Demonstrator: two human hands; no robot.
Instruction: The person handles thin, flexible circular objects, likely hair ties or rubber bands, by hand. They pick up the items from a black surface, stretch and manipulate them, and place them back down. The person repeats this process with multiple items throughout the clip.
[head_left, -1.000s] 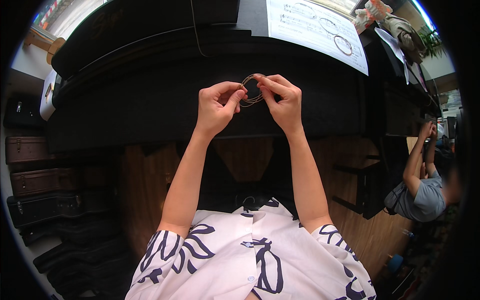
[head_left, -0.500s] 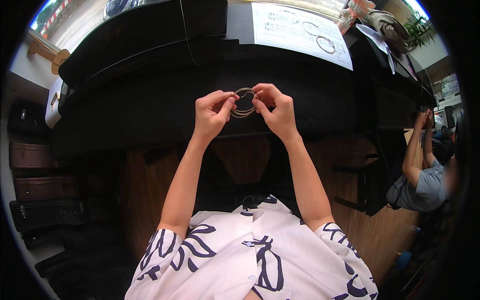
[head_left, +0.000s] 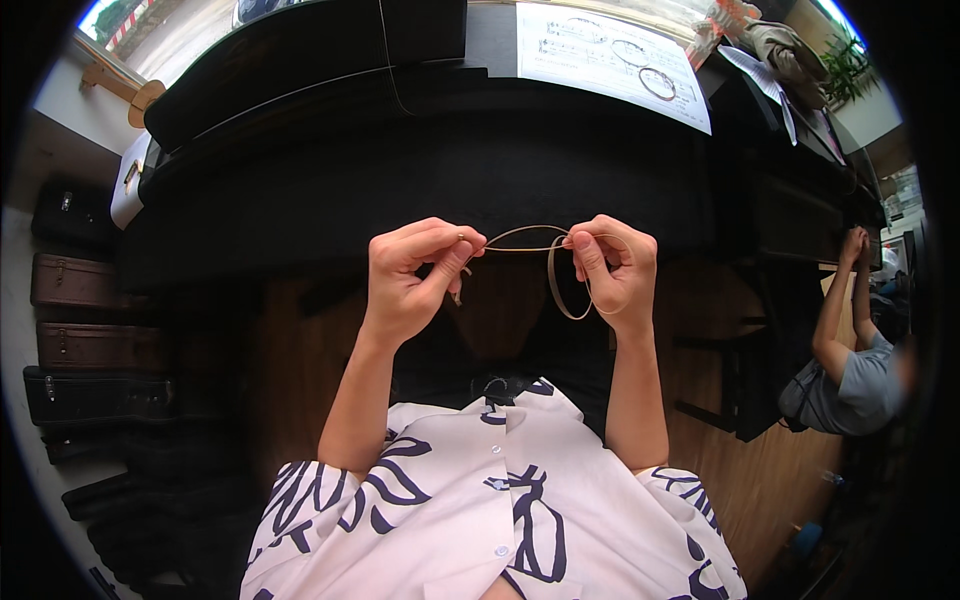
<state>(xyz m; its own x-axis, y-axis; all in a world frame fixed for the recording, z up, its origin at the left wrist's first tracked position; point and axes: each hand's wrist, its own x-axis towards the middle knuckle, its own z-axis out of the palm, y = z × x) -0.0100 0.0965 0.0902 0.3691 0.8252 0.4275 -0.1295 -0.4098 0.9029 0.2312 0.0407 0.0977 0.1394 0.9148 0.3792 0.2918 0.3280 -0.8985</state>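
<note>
A thin, brass-coloured coiled string (head_left: 553, 290) is stretched between my two hands, held above the front edge of the black table. My left hand (head_left: 405, 275) pinches one part between thumb and fingertips, and a short twisted end hangs below them. The loops gather at my right hand (head_left: 622, 280), whose thumb and fingers are closed on them; one loop droops beside that thumb. Between the hands the string runs in two nearly level strands. Further back, on a white music sheet (head_left: 560, 68), lie several similar coils, including a dark ring (head_left: 657, 100) near its right side.
The black table (head_left: 440, 170) spans the space before me, with a black raised panel (head_left: 270, 70) at its back left. Several instrument cases (head_left: 95, 345) are stacked at the left. At the far right a person in a grey shirt (head_left: 868, 385) sits with hands raised.
My hands have come nearer my body and moved apart. The compact coil has opened out, with part of the string now drawn between them and the loops at my right hand.
</note>
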